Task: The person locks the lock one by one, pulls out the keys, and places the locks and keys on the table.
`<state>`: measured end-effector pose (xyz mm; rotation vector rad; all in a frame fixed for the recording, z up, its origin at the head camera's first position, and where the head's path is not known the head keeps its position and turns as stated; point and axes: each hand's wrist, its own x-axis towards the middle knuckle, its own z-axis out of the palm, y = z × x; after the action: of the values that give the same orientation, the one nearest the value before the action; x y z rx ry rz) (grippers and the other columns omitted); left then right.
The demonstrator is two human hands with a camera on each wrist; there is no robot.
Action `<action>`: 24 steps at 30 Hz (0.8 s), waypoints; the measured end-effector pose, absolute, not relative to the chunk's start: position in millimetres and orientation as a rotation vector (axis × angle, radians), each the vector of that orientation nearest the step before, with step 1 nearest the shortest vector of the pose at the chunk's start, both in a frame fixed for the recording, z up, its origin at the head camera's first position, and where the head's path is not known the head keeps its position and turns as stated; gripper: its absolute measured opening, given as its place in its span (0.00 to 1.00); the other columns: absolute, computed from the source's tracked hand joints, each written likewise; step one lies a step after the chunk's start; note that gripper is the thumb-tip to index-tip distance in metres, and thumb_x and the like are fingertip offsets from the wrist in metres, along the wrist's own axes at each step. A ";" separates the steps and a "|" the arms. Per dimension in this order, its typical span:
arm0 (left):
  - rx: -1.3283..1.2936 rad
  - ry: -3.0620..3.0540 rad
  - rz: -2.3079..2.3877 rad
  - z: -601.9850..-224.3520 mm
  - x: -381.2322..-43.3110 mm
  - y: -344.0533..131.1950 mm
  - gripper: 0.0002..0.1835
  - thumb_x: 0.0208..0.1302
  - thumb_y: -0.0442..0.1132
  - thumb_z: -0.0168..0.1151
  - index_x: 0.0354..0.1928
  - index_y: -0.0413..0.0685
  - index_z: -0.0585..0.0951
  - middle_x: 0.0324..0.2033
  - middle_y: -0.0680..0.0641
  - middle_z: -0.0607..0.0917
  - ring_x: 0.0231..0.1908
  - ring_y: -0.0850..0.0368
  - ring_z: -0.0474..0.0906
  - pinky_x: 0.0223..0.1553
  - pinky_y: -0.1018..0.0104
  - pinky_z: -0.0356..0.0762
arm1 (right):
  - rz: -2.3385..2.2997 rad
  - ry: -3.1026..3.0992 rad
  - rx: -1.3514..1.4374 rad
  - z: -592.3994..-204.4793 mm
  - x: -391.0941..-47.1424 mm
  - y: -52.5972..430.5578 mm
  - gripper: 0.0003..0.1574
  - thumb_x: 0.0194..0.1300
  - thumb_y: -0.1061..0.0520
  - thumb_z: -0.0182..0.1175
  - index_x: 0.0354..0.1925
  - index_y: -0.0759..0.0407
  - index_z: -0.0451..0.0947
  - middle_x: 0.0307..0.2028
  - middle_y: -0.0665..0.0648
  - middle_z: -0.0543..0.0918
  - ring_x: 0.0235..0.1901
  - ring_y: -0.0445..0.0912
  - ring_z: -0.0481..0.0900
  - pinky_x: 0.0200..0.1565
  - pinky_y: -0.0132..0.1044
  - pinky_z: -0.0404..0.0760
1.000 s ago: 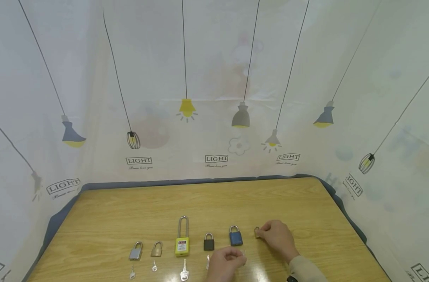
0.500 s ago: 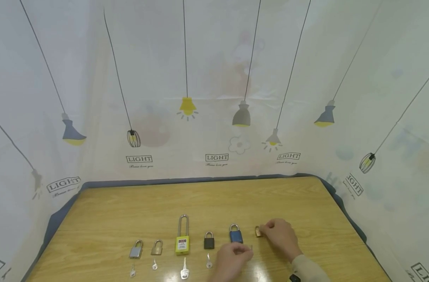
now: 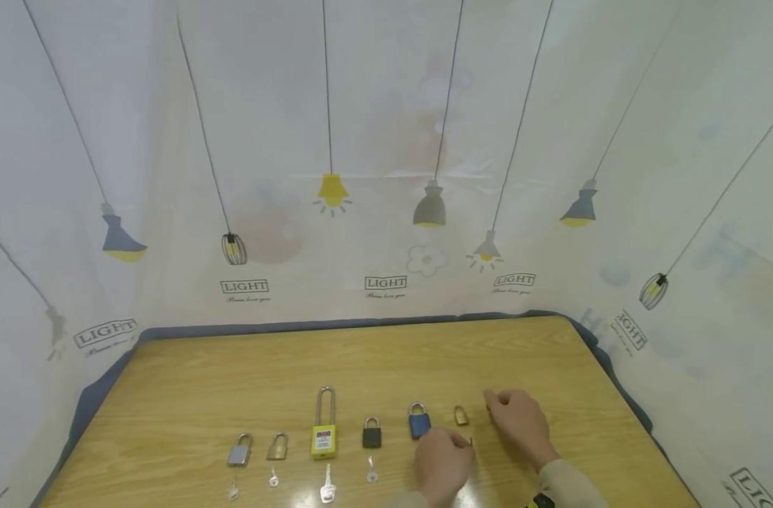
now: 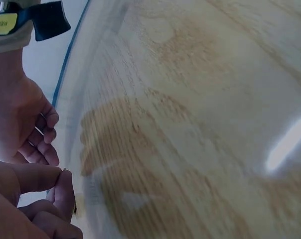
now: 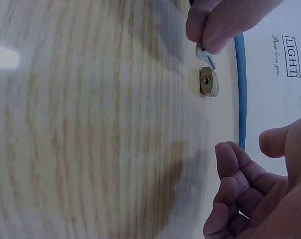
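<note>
My left hand (image 3: 443,462) pinches a small silver key (image 5: 204,52) between thumb and forefinger. In the right wrist view the key's tip is close to a small brass padlock (image 5: 208,82), whose keyhole faces the camera; whether they touch I cannot tell. The head view has this padlock (image 3: 460,416) lying on the table between my hands. To its right is my right hand (image 3: 521,423), holding nothing; the right wrist view shows its thumb apart from the loosely bent fingers. A blue padlock (image 3: 419,422) lies just beyond my left hand.
Along the wooden table (image 3: 247,374) lie more padlocks: a black one (image 3: 372,437), a yellow long-shackled one (image 3: 324,440), a brass one (image 3: 276,450) and a silver one (image 3: 238,454). Several keys, such as a large one (image 3: 327,487), lie in front of them.
My right hand has let go of the small brass padlock and drawn off to the right. My left hand has moved rightward with the key, past the blue padlock.
</note>
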<state>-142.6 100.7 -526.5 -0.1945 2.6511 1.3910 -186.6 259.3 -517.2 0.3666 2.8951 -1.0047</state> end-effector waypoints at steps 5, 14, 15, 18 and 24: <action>-0.226 2.713 1.362 -532.2 -143.9 102.7 0.05 0.47 0.38 0.71 0.20 0.57 0.84 0.23 0.57 0.84 0.26 0.60 0.78 0.28 0.62 0.74 | -0.997 2.880 0.381 -518.7 -184.0 258.1 0.33 0.72 0.40 0.48 0.49 0.67 0.81 0.50 0.69 0.83 0.50 0.64 0.80 0.51 0.58 0.77; -0.223 2.666 1.387 -533.7 -144.3 100.9 0.06 0.49 0.40 0.74 0.20 0.56 0.85 0.24 0.58 0.86 0.27 0.61 0.78 0.29 0.63 0.75 | -1.012 2.874 0.386 -517.5 -181.7 258.7 0.28 0.72 0.41 0.49 0.41 0.62 0.85 0.45 0.64 0.86 0.44 0.57 0.83 0.46 0.54 0.78; -0.232 2.653 1.390 -533.1 -144.0 101.1 0.06 0.49 0.40 0.74 0.20 0.56 0.85 0.24 0.58 0.86 0.26 0.61 0.78 0.28 0.64 0.75 | -1.018 2.870 0.386 -517.4 -181.2 258.9 0.28 0.72 0.41 0.49 0.40 0.61 0.85 0.44 0.63 0.86 0.44 0.56 0.83 0.45 0.54 0.78; -0.238 2.632 1.420 -530.5 -141.9 100.4 0.07 0.49 0.41 0.74 0.20 0.55 0.85 0.22 0.58 0.85 0.24 0.62 0.77 0.26 0.66 0.74 | -1.041 2.853 0.393 -517.7 -180.6 259.6 0.28 0.72 0.40 0.49 0.39 0.60 0.85 0.41 0.61 0.87 0.42 0.54 0.83 0.45 0.53 0.78; -0.201 2.560 1.514 -526.0 -138.9 95.7 0.05 0.52 0.42 0.72 0.22 0.54 0.86 0.21 0.58 0.85 0.23 0.63 0.76 0.24 0.67 0.72 | -1.062 2.851 0.411 -517.4 -180.1 261.7 0.28 0.71 0.40 0.50 0.34 0.59 0.84 0.31 0.53 0.85 0.34 0.46 0.79 0.37 0.42 0.75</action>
<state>-138.9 95.7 -526.0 -0.2005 2.5602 1.5137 -180.1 261.7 -517.4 0.4107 2.8507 -1.0618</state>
